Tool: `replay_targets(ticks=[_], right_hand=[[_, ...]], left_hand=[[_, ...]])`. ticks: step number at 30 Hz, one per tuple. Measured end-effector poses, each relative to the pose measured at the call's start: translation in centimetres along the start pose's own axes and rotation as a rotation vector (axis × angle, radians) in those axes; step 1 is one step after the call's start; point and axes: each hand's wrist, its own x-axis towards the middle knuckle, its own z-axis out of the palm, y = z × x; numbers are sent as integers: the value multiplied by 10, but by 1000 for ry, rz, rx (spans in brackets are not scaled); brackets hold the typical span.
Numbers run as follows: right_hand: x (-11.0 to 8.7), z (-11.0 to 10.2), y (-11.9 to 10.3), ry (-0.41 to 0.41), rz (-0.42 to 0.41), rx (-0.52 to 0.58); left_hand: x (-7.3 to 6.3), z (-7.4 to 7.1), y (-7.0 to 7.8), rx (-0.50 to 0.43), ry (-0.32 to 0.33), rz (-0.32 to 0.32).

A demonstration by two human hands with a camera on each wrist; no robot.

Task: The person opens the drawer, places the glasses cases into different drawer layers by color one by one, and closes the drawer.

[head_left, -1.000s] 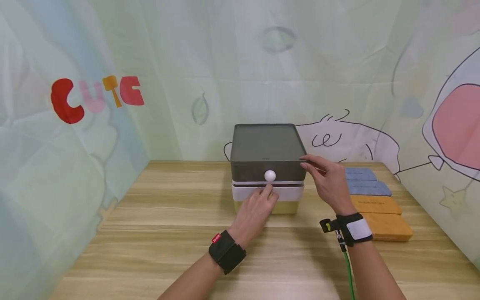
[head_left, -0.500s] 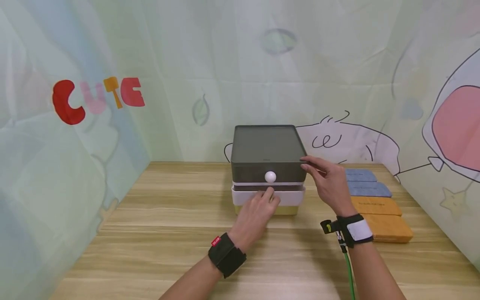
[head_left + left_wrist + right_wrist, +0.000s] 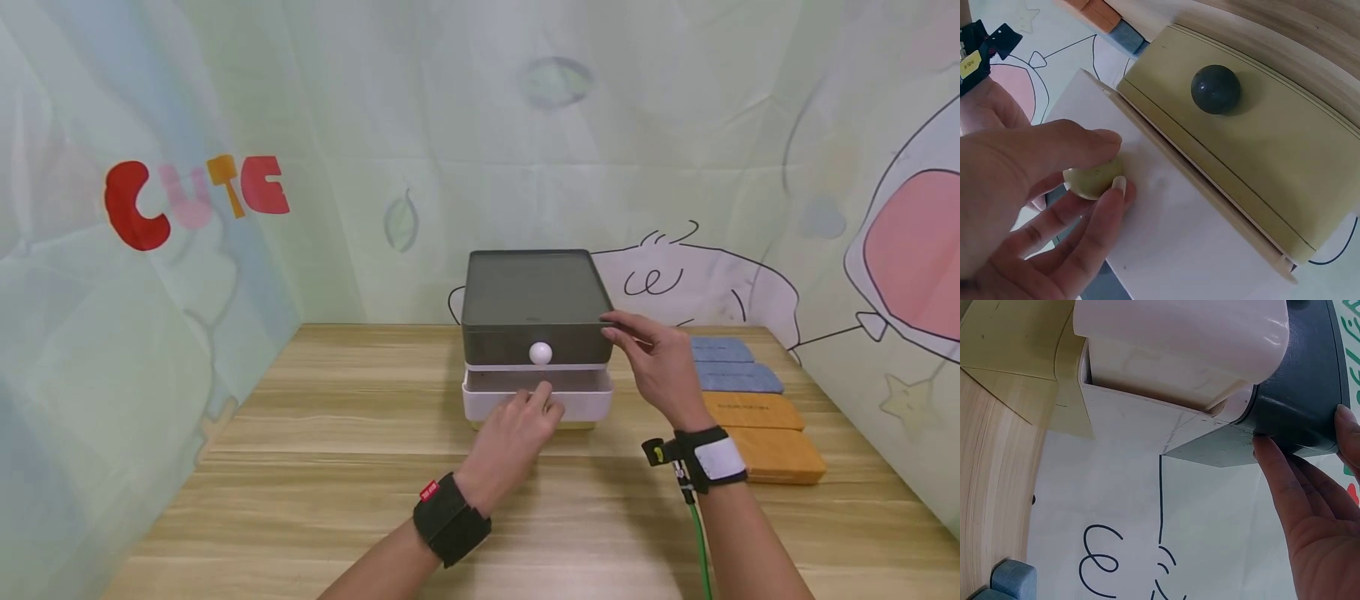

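Observation:
A small stacked drawer unit (image 3: 536,287) stands on the table, with a dark grey top tier, a white middle tier and a yellow bottom tier. The white drawer (image 3: 588,406) is partly pulled out; in the right wrist view its side and inner edge show. My left hand (image 3: 513,437) pinches that drawer's yellow knob (image 3: 1090,181) between thumb and fingers. My right hand (image 3: 660,362) grips the front right corner of the grey tier (image 3: 1300,381). A white knob (image 3: 540,353) is on the grey front and a dark knob (image 3: 1215,89) on the yellow front.
To the right lie two flat blue pieces (image 3: 731,377) and two orange ones (image 3: 765,454), looking like folded cloths or soft cases. A printed curtain (image 3: 360,125) hangs behind the wooden table (image 3: 315,483). A green cable (image 3: 698,542) runs from the right wristband.
The white drawer has slid out toward me from nearly closed, with my left hand drawing back on its knob. My right hand stays on the grey tier's corner.

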Motion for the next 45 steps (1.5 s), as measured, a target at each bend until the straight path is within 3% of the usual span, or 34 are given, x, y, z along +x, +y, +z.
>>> replay_targets(ticks=[19,45], right_hand=[[1,-1,0,-1,2,-5],[-1,0,0,4,19,15]], left_hand=[[-4,-9,6,39,-25,19],[-9,-20,14,19,-69,47]])
